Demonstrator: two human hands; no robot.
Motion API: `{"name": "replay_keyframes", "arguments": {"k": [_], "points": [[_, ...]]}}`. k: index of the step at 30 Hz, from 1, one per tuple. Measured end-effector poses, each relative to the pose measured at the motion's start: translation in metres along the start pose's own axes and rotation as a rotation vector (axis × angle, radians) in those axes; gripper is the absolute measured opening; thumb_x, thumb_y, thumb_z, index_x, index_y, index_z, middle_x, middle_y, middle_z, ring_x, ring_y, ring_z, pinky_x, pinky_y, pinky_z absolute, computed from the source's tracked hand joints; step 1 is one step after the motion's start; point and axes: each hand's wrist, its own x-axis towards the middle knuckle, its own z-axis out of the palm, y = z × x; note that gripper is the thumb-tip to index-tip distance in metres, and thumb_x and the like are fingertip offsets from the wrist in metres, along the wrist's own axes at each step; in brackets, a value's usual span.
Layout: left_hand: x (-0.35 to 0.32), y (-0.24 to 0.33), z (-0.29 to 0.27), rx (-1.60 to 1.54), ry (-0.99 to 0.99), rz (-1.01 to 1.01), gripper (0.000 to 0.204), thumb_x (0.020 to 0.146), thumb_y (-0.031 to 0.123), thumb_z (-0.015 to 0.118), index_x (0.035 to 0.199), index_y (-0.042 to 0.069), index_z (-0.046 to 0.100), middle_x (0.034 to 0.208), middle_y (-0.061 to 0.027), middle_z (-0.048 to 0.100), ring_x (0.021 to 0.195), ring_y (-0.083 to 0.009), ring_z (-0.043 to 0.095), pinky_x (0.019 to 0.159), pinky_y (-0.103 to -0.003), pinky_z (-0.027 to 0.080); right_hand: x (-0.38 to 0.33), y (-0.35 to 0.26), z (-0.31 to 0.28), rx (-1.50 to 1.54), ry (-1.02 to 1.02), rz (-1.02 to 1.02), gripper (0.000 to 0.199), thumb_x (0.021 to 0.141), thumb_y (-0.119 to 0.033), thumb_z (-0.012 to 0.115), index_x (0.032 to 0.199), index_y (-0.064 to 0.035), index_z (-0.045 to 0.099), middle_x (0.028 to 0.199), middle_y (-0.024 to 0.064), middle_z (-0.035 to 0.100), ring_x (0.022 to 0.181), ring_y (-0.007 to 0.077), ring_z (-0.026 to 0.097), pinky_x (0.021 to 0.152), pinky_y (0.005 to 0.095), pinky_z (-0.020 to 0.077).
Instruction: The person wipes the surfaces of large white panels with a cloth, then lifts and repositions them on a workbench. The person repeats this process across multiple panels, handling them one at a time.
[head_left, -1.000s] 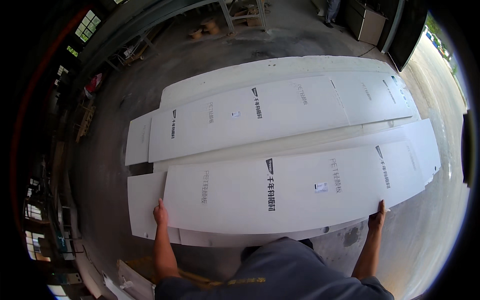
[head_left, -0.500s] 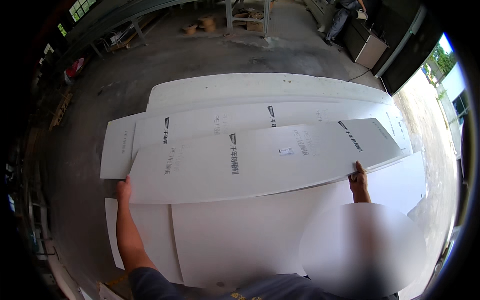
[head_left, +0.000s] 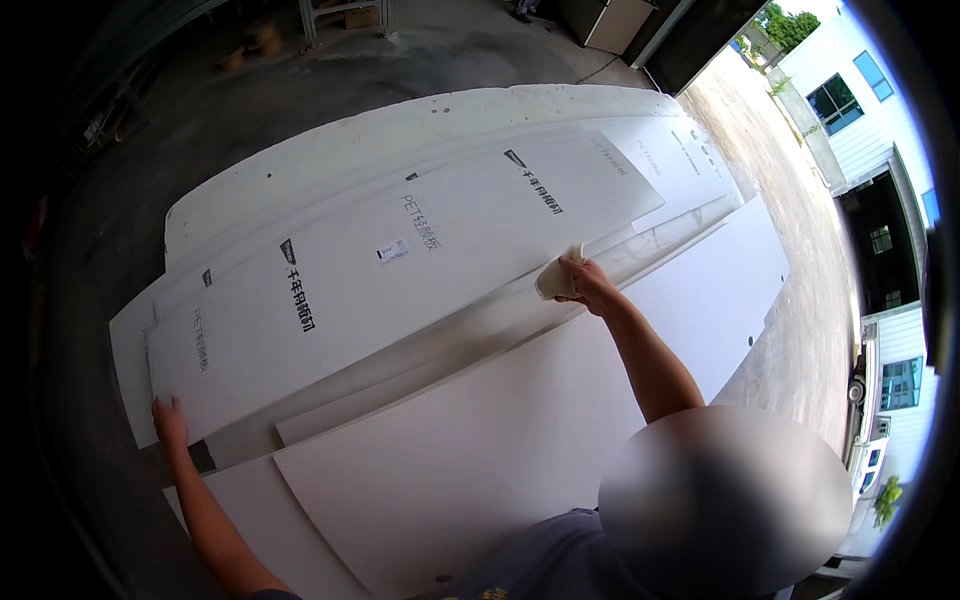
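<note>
A long white board [head_left: 350, 300] with dark print and a small label lies over other white boards. My left hand [head_left: 172, 423] is closed on its near left corner, with some fingers out of sight. My right hand [head_left: 590, 284] is closed on a cream, cloth-like piece [head_left: 553, 279], right at the board's near edge. Whether these fingers also touch the board I cannot tell. Nearer to me, below a gap, lies a plain white board [head_left: 470, 440] in front of my body.
Behind, a whitish slab [head_left: 300, 150] with a worn edge bears the boards. Another plain white board [head_left: 715, 290] reaches out at right. A cabinet [head_left: 605, 22] stands by the open doorway at the back. A blurred oval covers the lower right.
My view has swung right. The printed board has moved away from me, widening the gap before it. My right hand has left the board's right part and now holds the cream piece.
</note>
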Motion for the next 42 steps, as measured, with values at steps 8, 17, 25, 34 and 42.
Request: {"name": "replay_keyframes", "arguments": {"k": [8, 17, 25, 34, 42], "points": [[-0.358, 0.296, -0.014, -0.67, -0.196, 0.851, 0.056, 0.091, 0.007, 0.063, 0.145, 0.0, 0.05, 0.155, -0.0203, 0.045, 0.145, -0.0405, 0.04, 0.12, -0.052, 0.032, -0.194, 0.088, 0.022, -1.157, -0.175, -0.748, 0.062, 0.098, -0.013, 0.055, 0.156, -0.0013, 0.036, 0.164, 0.0202, 0.033, 0.155, 0.0365, 0.027, 0.126, 0.0506, 0.0232], [-0.645, 0.254, -0.043, -0.732, -0.413, 0.695, 0.056, 0.089, 0.01, 0.067, 0.142, 0.0, 0.052, 0.157, -0.0228, 0.042, 0.144, -0.0428, 0.041, 0.117, -0.053, 0.037, -0.181, 0.138, -0.13, -1.234, 0.212, -0.621, 0.077, 0.089, -0.012, 0.059, 0.161, -0.0096, 0.032, 0.169, 0.0168, 0.025, 0.158, 0.0386, 0.016, 0.126, 0.061, 0.0092], [-0.871, 0.095, -0.101, -0.543, -0.269, -0.182, 0.05, 0.093, 0.02, 0.066, 0.139, 0.004, 0.056, 0.146, -0.0197, 0.054, 0.136, -0.0381, 0.051, 0.113, -0.046, 0.042, -0.022, 0.214, -0.359, -0.464, 0.201, -0.506, 0.061, 0.108, -0.044, 0.038, 0.152, -0.0019, 0.046, 0.154, 0.0219, 0.048, 0.14, 0.0366, 0.047, 0.119, 0.0534, 0.0349], [-1.153, 0.024, 0.004, -0.751, 0.231, -1.502, 0.063, 0.091, 0.036, 0.071, 0.141, 0.003, 0.053, 0.139, -0.0232, 0.058, 0.13, -0.0384, 0.055, 0.109, -0.046, 0.045, -0.241, 0.169, 0.008, 0.22, -1.392, 0.034, 0.063, 0.105, -0.039, 0.047, 0.156, -0.0034, 0.039, 0.156, 0.0177, 0.046, 0.143, 0.0344, 0.045, 0.121, 0.0519, 0.0324], [-1.27, -0.037, 0.026, -0.425, 0.312, -1.853, 0.074, 0.092, 0.027, 0.07, 0.154, 0.005, 0.038, 0.161, -0.0217, 0.035, 0.15, -0.0404, 0.03, 0.123, -0.051, 0.026, -0.49, 0.282, 0.212, -0.267, -1.586, 0.264, 0.065, 0.093, -0.025, 0.058, 0.154, -0.0106, 0.042, 0.157, 0.0119, 0.046, 0.145, 0.0356, 0.042, 0.122, 0.0579, 0.0295]]}}
